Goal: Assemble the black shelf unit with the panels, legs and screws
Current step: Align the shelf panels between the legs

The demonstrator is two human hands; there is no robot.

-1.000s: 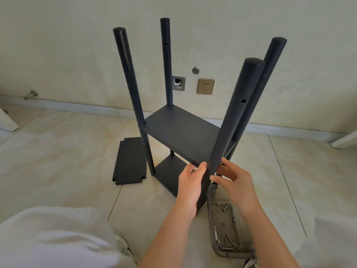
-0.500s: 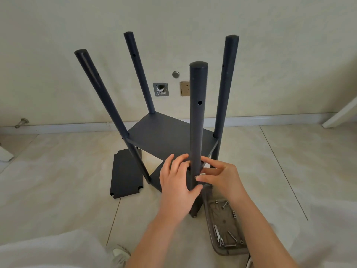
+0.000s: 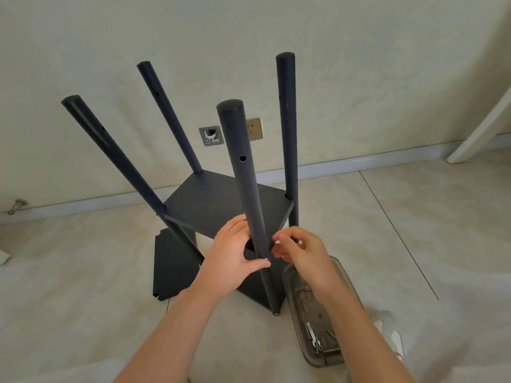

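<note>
The black shelf unit [image 3: 221, 203] stands on the floor with four legs pointing up and two panels fixed between them. My left hand [image 3: 229, 261] grips the near leg [image 3: 243, 175] at the height of the upper panel. Its thumb tip lies on a small silver screw [image 3: 266, 259] at the front of that leg. My right hand [image 3: 301, 252] is on the right side of the same leg, with curled index finger and thumb pinching it where the panel corner meets it. A loose black panel [image 3: 171, 269] lies flat on the floor to the left.
A clear plastic tray [image 3: 343, 275] holding several screws and a small tool lies on the floor under my right forearm. The wall with a socket [image 3: 253, 129] and a baseboard is just behind the unit. A metal door stop [image 3: 17, 204] sticks out at far left.
The silver screw that was at my right fingertips now sits on the leg under my left thumb. My left hand has wrapped further round the leg. The unit looks more upright.
</note>
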